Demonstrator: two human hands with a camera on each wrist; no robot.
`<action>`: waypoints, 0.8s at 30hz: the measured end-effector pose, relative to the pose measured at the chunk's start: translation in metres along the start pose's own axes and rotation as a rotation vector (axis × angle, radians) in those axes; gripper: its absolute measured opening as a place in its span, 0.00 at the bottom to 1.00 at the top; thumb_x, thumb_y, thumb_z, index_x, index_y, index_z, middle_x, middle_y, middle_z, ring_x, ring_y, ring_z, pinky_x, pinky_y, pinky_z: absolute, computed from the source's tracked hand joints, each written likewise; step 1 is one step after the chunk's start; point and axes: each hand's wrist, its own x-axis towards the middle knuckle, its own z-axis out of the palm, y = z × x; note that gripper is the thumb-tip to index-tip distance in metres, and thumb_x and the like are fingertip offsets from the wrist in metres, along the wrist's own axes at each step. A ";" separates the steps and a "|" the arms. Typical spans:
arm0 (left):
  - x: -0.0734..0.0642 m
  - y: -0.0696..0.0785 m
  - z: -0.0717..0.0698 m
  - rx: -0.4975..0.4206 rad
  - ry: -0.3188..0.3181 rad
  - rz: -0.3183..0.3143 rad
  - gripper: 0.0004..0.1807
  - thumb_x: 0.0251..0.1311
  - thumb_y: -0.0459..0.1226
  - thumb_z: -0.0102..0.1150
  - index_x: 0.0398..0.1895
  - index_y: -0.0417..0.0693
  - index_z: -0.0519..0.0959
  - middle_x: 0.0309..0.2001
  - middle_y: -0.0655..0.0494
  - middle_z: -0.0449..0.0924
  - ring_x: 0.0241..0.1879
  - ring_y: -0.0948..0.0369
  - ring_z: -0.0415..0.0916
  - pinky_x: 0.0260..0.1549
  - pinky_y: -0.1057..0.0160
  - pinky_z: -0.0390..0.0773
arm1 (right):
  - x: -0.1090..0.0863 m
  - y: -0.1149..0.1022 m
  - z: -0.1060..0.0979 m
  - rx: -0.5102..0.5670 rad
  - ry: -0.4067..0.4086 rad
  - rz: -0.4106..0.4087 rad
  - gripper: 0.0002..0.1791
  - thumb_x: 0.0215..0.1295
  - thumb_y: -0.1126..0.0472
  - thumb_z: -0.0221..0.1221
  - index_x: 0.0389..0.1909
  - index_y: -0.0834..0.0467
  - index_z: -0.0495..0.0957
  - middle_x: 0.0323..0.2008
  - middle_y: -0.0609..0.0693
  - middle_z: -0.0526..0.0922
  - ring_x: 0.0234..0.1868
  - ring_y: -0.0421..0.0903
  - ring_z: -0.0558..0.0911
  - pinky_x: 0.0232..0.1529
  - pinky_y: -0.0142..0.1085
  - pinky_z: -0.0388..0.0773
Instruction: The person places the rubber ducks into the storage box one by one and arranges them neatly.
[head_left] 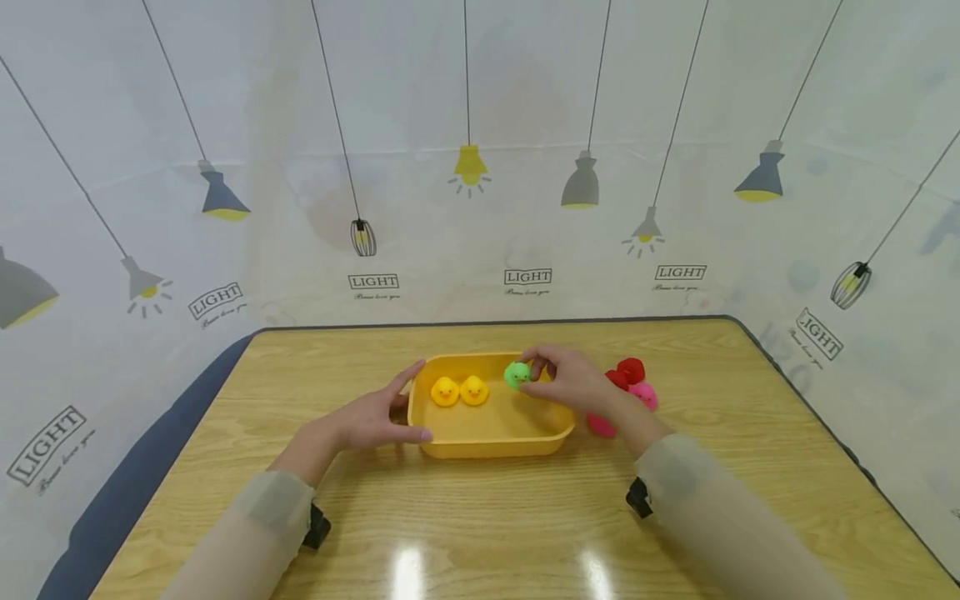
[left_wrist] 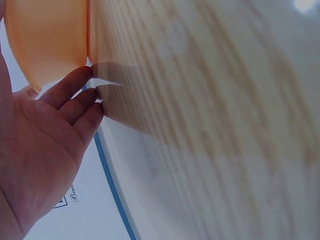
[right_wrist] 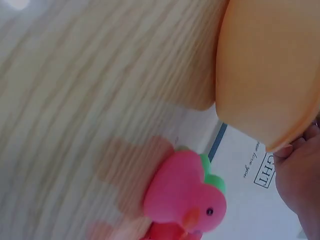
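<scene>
In the head view, a yellow plastic tray point(head_left: 487, 448) with rounded corners sits on the table. Two yellow toy ducks point(head_left: 445, 392) stand side by side in its left half. My left hand point(head_left: 367, 419) holds the tray's left end, thumb at the front corner and forefinger at the back corner. Over the tray's right half, my right hand point(head_left: 566, 379) pinches a green toy duck point(head_left: 517, 375) between thumb and fingers. The right wrist view shows that hand point(right_wrist: 302, 175) only partly, beyond the tray wall point(right_wrist: 265, 75); the held duck is hidden there.
Right of the tray lie red toy ducks point(head_left: 632, 369) and pink ones point(head_left: 643, 395), partly behind my right forearm. Up close, a pink duck point(right_wrist: 175, 190) stands before a green toy point(right_wrist: 216, 182). The wooden table point(head_left: 480, 517) meets a lamp-printed cloth point(head_left: 420, 167) behind.
</scene>
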 end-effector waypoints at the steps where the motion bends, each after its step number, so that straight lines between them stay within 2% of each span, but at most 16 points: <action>1: 0.000 0.000 0.000 -0.002 0.000 0.001 0.67 0.61 0.67 0.74 0.90 0.84 0.33 0.82 0.40 0.69 0.82 0.38 0.64 0.80 0.26 0.57 | 0.003 -0.001 0.002 -0.006 -0.004 -0.001 0.19 0.69 0.53 0.76 0.56 0.52 0.85 0.38 0.45 0.85 0.37 0.45 0.75 0.41 0.35 0.72; 7: 0.000 0.000 0.000 0.003 0.001 0.001 0.66 0.61 0.67 0.74 0.90 0.84 0.34 0.82 0.40 0.70 0.82 0.38 0.65 0.80 0.26 0.58 | 0.015 0.000 0.014 -0.020 -0.023 -0.019 0.19 0.69 0.53 0.75 0.57 0.53 0.85 0.37 0.45 0.86 0.37 0.44 0.76 0.42 0.35 0.73; 12: 0.002 -0.001 0.001 0.006 -0.002 0.007 0.66 0.62 0.68 0.73 0.90 0.83 0.33 0.82 0.41 0.69 0.82 0.38 0.65 0.80 0.26 0.58 | 0.016 0.001 0.021 -0.034 -0.049 0.055 0.19 0.69 0.50 0.75 0.57 0.48 0.85 0.37 0.43 0.85 0.37 0.44 0.76 0.40 0.35 0.72; 16: 0.001 0.000 0.001 0.006 0.001 0.008 0.66 0.62 0.67 0.73 0.90 0.82 0.34 0.82 0.41 0.69 0.83 0.37 0.63 0.80 0.26 0.58 | 0.016 0.000 0.025 -0.120 -0.070 0.094 0.19 0.68 0.45 0.75 0.56 0.44 0.85 0.36 0.40 0.84 0.34 0.44 0.75 0.36 0.35 0.70; 19: 0.000 0.001 0.001 0.007 0.003 0.008 0.66 0.62 0.67 0.73 0.90 0.83 0.34 0.82 0.42 0.70 0.83 0.37 0.64 0.80 0.26 0.58 | 0.016 -0.001 0.026 -0.207 -0.089 0.091 0.19 0.69 0.44 0.74 0.56 0.44 0.85 0.35 0.37 0.85 0.32 0.42 0.75 0.42 0.37 0.71; 24: -0.001 0.002 0.002 0.013 0.011 0.013 0.66 0.62 0.67 0.74 0.90 0.82 0.34 0.82 0.42 0.70 0.82 0.38 0.65 0.80 0.27 0.59 | 0.016 -0.001 0.029 -0.324 -0.120 0.085 0.19 0.70 0.44 0.73 0.56 0.44 0.86 0.34 0.34 0.85 0.35 0.40 0.78 0.63 0.47 0.72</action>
